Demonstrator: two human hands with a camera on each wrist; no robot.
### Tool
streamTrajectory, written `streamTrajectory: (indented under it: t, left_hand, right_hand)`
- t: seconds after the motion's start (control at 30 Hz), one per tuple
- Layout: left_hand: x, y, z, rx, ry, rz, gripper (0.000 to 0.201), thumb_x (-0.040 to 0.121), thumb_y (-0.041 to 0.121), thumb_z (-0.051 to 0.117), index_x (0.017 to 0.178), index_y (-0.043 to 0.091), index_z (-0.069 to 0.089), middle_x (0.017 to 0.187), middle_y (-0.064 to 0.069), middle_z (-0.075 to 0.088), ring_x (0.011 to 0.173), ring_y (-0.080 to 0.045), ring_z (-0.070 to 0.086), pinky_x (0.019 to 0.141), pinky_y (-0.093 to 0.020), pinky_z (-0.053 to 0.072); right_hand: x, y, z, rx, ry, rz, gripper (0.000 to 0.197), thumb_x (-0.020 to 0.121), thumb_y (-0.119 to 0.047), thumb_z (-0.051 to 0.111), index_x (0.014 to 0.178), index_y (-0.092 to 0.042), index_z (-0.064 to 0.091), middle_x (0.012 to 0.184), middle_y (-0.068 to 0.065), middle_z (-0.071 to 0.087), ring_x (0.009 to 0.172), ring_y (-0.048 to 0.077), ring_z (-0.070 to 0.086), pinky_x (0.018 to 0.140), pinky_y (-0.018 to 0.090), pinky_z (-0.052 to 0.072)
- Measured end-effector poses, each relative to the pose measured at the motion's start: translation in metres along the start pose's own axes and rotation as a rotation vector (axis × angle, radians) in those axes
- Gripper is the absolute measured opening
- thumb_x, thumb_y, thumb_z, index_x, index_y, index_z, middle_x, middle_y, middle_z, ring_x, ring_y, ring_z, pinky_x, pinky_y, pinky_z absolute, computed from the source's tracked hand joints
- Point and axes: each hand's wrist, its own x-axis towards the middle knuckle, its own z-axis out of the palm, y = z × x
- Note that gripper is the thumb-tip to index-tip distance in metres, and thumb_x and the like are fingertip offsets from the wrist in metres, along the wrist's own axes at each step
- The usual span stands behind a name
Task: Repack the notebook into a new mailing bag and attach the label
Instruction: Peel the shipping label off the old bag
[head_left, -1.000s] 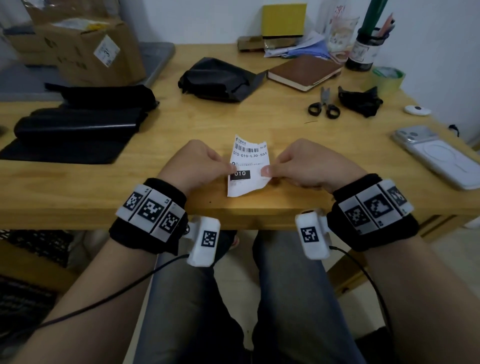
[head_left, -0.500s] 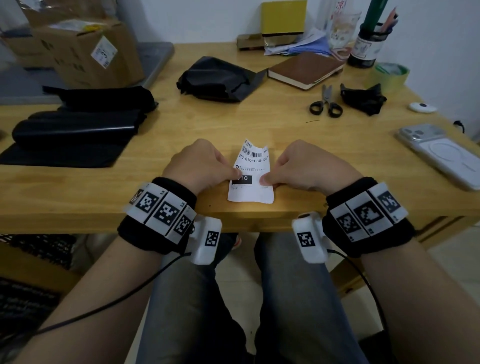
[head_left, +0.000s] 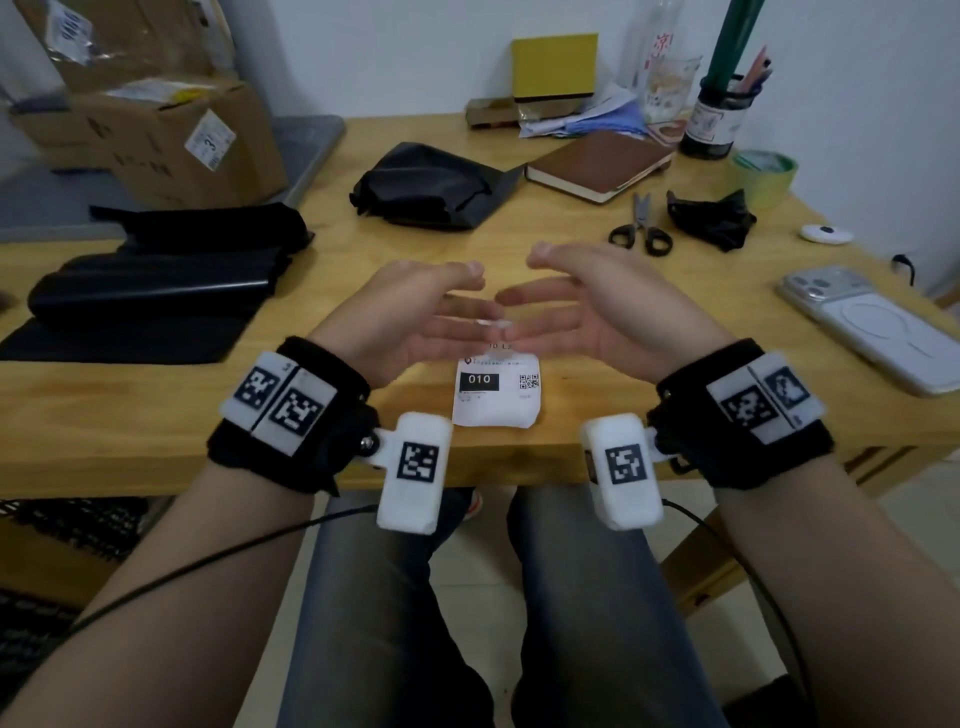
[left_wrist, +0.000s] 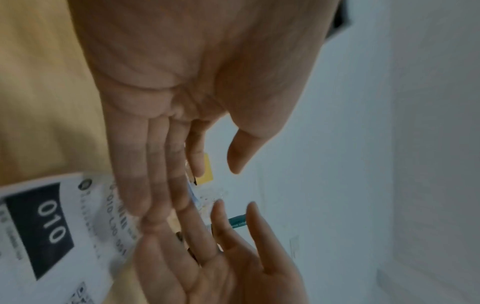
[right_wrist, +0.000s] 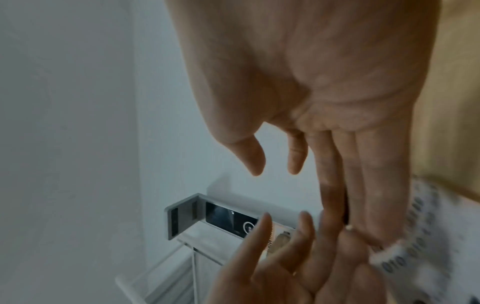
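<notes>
The white shipping label (head_left: 496, 395), printed "010", lies on the wooden table (head_left: 571, 415) near its front edge. My left hand (head_left: 447, 301) and right hand (head_left: 563, 296) hover over its far end, palms facing each other, fingers straight, holding nothing. Whether the lowest fingers touch the paper I cannot tell. The left wrist view shows the label (left_wrist: 52, 226) beside my left hand (left_wrist: 166, 174). In the right wrist view my right hand (right_wrist: 337, 164) is just as open. The brown notebook (head_left: 597, 163) lies at the back right, a crumpled black mailing bag (head_left: 431, 187) left of it.
Folded black mailing bags (head_left: 156, 280) are stacked at the left, with cardboard boxes (head_left: 171, 135) behind. Scissors (head_left: 641, 228), a black plastic scrap (head_left: 711, 218) and a green tape roll (head_left: 763, 174) sit at the right. A phone (head_left: 872, 327) lies near the right edge.
Both hands have let go of the label and spread open, palms turned toward each other. The label, held by its sides before, now lies on the table.
</notes>
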Motion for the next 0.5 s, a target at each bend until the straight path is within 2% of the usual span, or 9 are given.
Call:
streamTrajectory:
  t: [0.07,0.13,0.2,0.27,0.37,0.43,0.5]
  left_hand:
    - [0.012,-0.004,0.001,-0.018,-0.056,-0.063,0.034,0.097,0.029,0.063,0.119,0.003,0.058,0.109,-0.021,0.073,0.096,-0.032,0.074,0.086,-0.041,0.060]
    - [0.023,-0.009,0.000,-0.072,0.022,-0.059,0.036,0.097,0.024,0.063,0.123,0.000,0.057,0.116,-0.024,0.069,0.101,-0.030,0.072,0.091,-0.038,0.058]
    - [0.028,-0.013,-0.003,-0.162,0.109,-0.042,0.032,0.098,0.018,0.059,0.124,-0.001,0.057,0.119,-0.024,0.068,0.104,-0.029,0.070,0.090,-0.033,0.057]
    - [0.026,-0.015,-0.006,-0.170,0.081,-0.038,0.028,0.100,0.017,0.055,0.122,0.000,0.059,0.115,-0.021,0.071,0.105,-0.027,0.071,0.089,-0.031,0.057]
    - [0.014,-0.020,-0.008,-0.061,-0.029,-0.052,0.024,0.100,0.019,0.055,0.115,0.001,0.063,0.107,-0.016,0.075,0.102,-0.024,0.073,0.088,-0.030,0.058]
    - [0.005,-0.024,-0.009,-0.024,-0.063,-0.051,0.024,0.100,0.018,0.055,0.113,-0.001,0.064,0.105,-0.017,0.075,0.100,-0.025,0.074,0.087,-0.030,0.060]
    - [-0.003,-0.028,-0.009,-0.033,-0.066,-0.058,0.023,0.099,0.016,0.056,0.111,-0.002,0.064,0.103,-0.019,0.075,0.099,-0.026,0.074,0.086,-0.030,0.060]
  right_hand:
    - [0.010,0.009,0.004,-0.044,-0.018,0.049,0.047,0.101,-0.033,0.060,0.138,-0.006,0.047,0.120,0.023,0.069,0.099,0.038,0.074,0.093,0.048,0.059]
    - [0.018,0.015,0.005,-0.043,0.037,0.042,0.052,0.102,-0.032,0.059,0.144,-0.004,0.044,0.120,0.023,0.069,0.104,0.033,0.072,0.100,0.045,0.055]
    - [0.022,0.017,0.004,-0.017,0.080,0.019,0.053,0.102,-0.032,0.058,0.145,-0.002,0.043,0.119,0.021,0.070,0.107,0.032,0.071,0.103,0.042,0.053]
    - [0.020,0.019,0.002,-0.021,0.058,0.017,0.048,0.103,-0.031,0.057,0.139,-0.001,0.046,0.113,0.021,0.073,0.103,0.034,0.073,0.100,0.042,0.055]
    - [0.006,0.022,0.000,-0.058,-0.055,0.078,0.036,0.105,-0.030,0.053,0.123,0.001,0.055,0.104,0.026,0.075,0.098,0.040,0.074,0.093,0.044,0.059]
    - [-0.003,0.021,0.002,-0.156,-0.097,0.109,0.036,0.105,-0.032,0.052,0.113,0.002,0.062,0.100,0.026,0.075,0.096,0.040,0.074,0.088,0.043,0.061]
    - [-0.011,0.021,0.005,-0.248,-0.121,0.131,0.039,0.105,-0.033,0.052,0.111,0.003,0.065,0.097,0.024,0.076,0.091,0.038,0.076,0.082,0.041,0.063]
